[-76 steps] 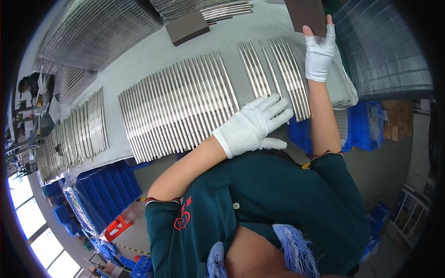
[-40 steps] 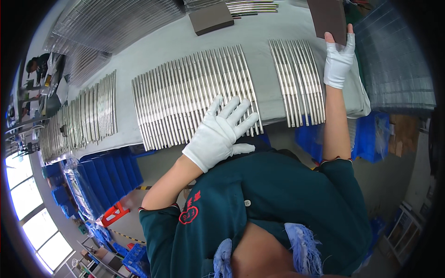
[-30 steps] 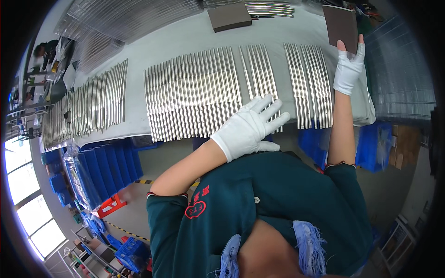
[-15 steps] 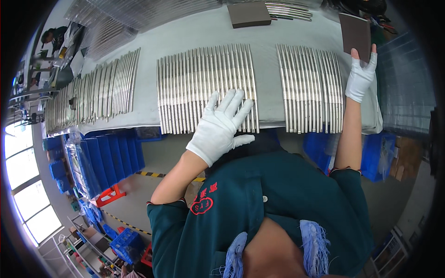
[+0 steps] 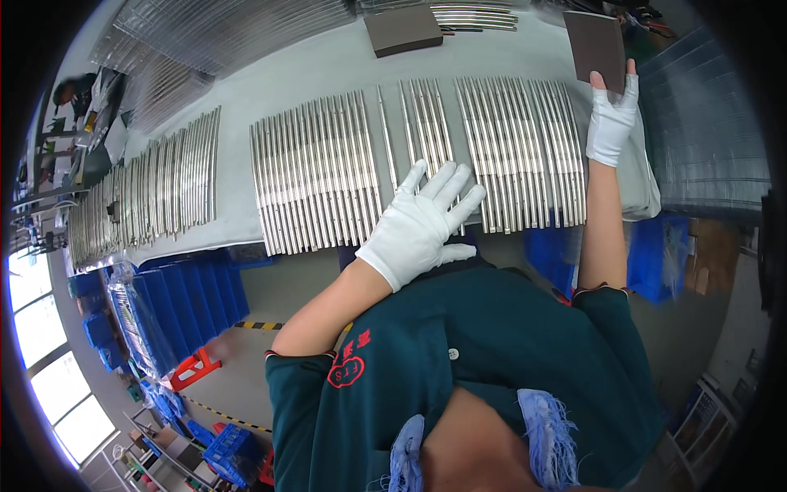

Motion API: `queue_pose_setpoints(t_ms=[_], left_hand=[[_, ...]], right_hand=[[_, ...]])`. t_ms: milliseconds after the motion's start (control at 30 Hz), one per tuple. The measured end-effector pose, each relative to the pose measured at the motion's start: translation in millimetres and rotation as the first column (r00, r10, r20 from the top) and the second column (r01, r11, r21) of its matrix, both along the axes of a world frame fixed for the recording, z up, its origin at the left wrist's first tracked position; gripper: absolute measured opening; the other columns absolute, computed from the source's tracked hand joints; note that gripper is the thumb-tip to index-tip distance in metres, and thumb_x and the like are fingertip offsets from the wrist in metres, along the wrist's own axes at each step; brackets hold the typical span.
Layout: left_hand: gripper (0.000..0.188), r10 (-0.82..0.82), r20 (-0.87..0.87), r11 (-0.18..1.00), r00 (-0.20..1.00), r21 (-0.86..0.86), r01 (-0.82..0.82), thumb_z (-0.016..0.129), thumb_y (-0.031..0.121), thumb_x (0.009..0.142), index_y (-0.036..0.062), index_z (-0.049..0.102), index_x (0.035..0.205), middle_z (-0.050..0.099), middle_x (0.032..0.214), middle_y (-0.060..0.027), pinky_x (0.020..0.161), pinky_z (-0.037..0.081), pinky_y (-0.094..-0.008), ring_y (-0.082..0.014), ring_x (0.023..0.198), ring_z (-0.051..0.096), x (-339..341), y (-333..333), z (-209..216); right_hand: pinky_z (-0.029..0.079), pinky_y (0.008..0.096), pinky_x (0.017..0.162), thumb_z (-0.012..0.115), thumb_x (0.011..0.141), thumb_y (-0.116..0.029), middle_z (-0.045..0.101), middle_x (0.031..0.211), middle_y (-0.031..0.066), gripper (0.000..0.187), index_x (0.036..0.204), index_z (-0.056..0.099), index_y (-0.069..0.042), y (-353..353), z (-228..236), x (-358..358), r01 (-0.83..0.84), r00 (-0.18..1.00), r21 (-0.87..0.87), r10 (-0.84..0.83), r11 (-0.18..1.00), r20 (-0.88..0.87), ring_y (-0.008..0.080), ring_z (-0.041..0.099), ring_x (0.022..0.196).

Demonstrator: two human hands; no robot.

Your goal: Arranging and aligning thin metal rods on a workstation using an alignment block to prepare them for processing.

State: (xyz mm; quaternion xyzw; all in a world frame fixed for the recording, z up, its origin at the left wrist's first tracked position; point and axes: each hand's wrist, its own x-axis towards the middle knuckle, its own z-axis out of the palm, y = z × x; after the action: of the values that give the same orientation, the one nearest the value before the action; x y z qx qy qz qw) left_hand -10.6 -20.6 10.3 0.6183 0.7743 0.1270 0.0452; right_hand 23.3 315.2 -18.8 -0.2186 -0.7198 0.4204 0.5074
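Note:
My left hand (image 5: 422, 220), in a white glove, lies flat with fingers spread on the near ends of a small group of silver metal rods (image 5: 426, 123). A single rod (image 5: 386, 131) lies apart to the left of that group. Further left is a wide row of rods (image 5: 316, 168), side by side. To the right, another row of rods (image 5: 516, 148) lies near my right forearm. My right hand (image 5: 612, 127), gloved with thumb and a fingertip bare, grips a flat dark brown block (image 5: 593, 51) by its near end, above the table's right side.
A second brown block (image 5: 403, 31) lies at the table's back beside more rods (image 5: 475, 16). Another row of rods (image 5: 156, 180) lies at the far left. Clear plastic trays (image 5: 229, 33) are stacked behind. Blue bins (image 5: 188, 287) stand below the front edge.
My left hand has slid to the right, and several rods have moved rightward with it, leaving gaps in the middle row. The right hand still holds the brown block.

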Motion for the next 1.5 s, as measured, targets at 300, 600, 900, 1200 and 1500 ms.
queue_pose_setpoints(t_ms=[300, 600, 900, 1200, 1500], left_hand=[[0.081, 0.123, -0.043, 0.983, 0.991, -0.134, -0.128, 0.065, 0.058, 0.082, 0.0084, 0.045, 0.143, 0.045, 0.145, -0.0201, 0.115, 0.023, -0.0553, -0.0346, 0.138, 0.04, -7, -43, 15], [0.077, 0.118, 0.023, 0.991, 0.993, -0.061, -0.116, 0.071, 0.049, 0.08, 0.0067, 0.046, 0.139, 0.046, 0.143, -0.0215, 0.112, 0.032, -0.0517, -0.0395, 0.135, 0.041, -4, -31, 9], [0.074, 0.053, 0.087, 0.99, 0.995, 0.124, -0.064, 0.069, 0.048, 0.082, 0.0079, 0.046, 0.14, 0.047, 0.139, -0.0189, 0.111, 0.031, -0.0549, -0.0384, 0.132, 0.043, -7, -26, 17], [0.086, 0.381, -0.093, 0.918, 0.92, -0.084, -0.389, 0.07, 0.059, 0.075, 0.011, 0.046, 0.142, 0.045, 0.143, -0.0212, 0.11, 0.026, -0.0598, -0.0396, 0.135, 0.04, -12, -88, 7], [0.083, 0.225, -0.022, 0.974, 0.974, -0.033, -0.226, 0.073, 0.056, 0.073, 0.0146, 0.047, 0.141, 0.046, 0.142, -0.0205, 0.11, 0.029, -0.0588, -0.0371, 0.133, 0.044, -6, -56, 4]], right_hand=[[0.047, 0.0258, 0.092, 0.076, 0.087, -0.013, 0.063, 0.123, 0.0088, 0.068, 0.147, 0.044, -0.011, 4, 1, 0, -0.023, 0.998, -0.01, 0.022, 1.0, -0.06, 0.0132, 0.061, 0.101], [0.045, 0.0293, 0.099, 0.075, 0.089, -0.015, 0.06, 0.129, 0.012, 0.066, 0.146, 0.043, -0.009, 3, 3, -3, 0.011, 1.0, 0.035, -0.011, 0.999, 0.003, 0.0172, 0.059, 0.11], [0.043, 0.0309, 0.103, 0.074, 0.089, -0.017, 0.059, 0.13, 0.0146, 0.068, 0.147, 0.041, -0.006, 10, -4, 1, 0.01, 0.999, -0.024, -0.009, 1.0, 0.04, 0.0206, 0.058, 0.115], [0.043, 0.0295, 0.101, 0.073, 0.09, -0.016, 0.06, 0.128, 0.0141, 0.067, 0.147, 0.039, -0.004, 7, -2, 0, -0.012, 0.999, -0.007, 0.013, 1.0, 0.035, 0.0191, 0.059, 0.113], [0.041, 0.0303, 0.104, 0.073, 0.09, -0.015, 0.058, 0.132, 0.0132, 0.067, 0.147, 0.04, -0.004, 8, -4, 0, -0.026, 0.999, -0.045, 0.027, 0.999, 0.018, 0.0189, 0.057, 0.116]])
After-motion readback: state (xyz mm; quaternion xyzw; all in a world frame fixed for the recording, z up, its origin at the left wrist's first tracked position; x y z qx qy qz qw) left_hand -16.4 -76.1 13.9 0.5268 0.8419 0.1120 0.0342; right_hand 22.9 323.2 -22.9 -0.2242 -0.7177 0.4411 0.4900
